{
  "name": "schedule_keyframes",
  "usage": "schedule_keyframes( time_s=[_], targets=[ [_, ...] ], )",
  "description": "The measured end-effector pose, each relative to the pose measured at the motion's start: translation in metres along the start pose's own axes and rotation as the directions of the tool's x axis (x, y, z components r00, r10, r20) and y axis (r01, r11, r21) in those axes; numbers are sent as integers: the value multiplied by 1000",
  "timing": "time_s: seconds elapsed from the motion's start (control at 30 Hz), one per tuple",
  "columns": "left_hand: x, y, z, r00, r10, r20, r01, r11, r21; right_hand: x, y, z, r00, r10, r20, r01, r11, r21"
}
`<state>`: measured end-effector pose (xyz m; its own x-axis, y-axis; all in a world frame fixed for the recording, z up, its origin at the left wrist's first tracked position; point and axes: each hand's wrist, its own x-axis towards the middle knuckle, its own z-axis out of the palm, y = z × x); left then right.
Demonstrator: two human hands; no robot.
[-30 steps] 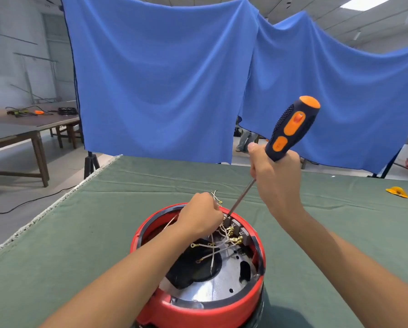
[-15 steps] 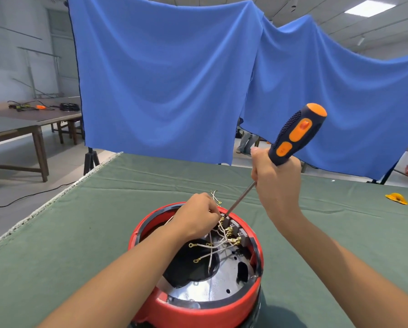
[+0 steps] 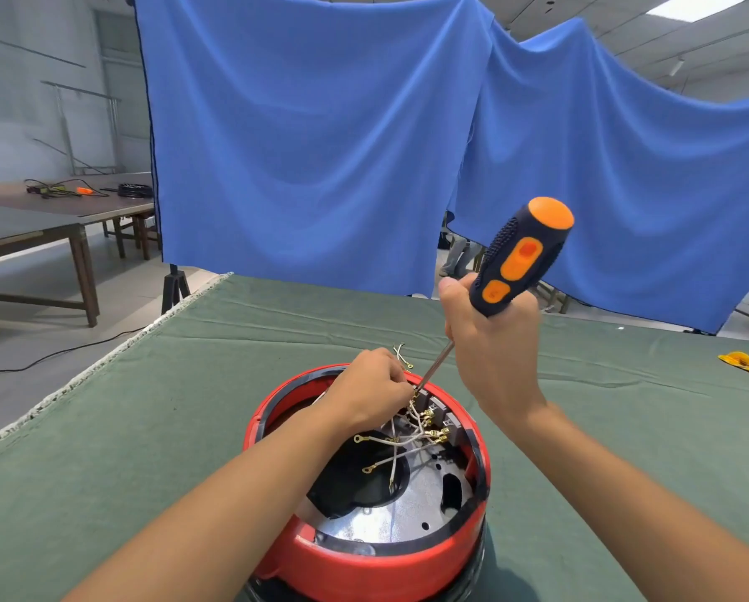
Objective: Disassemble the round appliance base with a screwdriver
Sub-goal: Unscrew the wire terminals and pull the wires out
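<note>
While the right hand [image 3: 492,341] grips the screwdriver [image 3: 518,258], its tip meets a terminal block beside the left hand [image 3: 374,391], which pinches white wires [image 3: 401,445]. The red appliance base [image 3: 366,553] sits below both hands on the counter [image 3: 103,449].

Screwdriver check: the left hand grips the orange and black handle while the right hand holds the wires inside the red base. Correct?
Swapped. The head view shows the right hand gripping the screwdriver, and the left hand holding the wires inside the red base.
</note>
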<state>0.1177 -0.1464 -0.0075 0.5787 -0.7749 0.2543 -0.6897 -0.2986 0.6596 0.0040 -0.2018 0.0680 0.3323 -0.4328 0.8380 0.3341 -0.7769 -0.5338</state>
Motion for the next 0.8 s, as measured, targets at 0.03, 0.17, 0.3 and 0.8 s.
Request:
schedule_keyframes(
  time_s=[0.03, 0.17, 0.3, 0.8],
  targets=[
    [0, 0, 0, 1000, -6, 0, 6, 1000, -10, 1, 0, 1, 1000, -4, -1, 4, 1000, -8],
    [2, -1, 0, 1000, -14, 7, 14, 999, -43, 5, 7, 8, 997, 80, 14, -80, 997, 8],
    [2, -1, 4, 1000, -7, 27, 10, 996, -92, 0, 22, 17, 982, 187, 15, -186, 981, -48],
    [1, -2, 2, 1000, -4, 19, 5, 998, -57, 16, -5, -1, 992, 126, -18, -127, 991, -46]
  ],
)
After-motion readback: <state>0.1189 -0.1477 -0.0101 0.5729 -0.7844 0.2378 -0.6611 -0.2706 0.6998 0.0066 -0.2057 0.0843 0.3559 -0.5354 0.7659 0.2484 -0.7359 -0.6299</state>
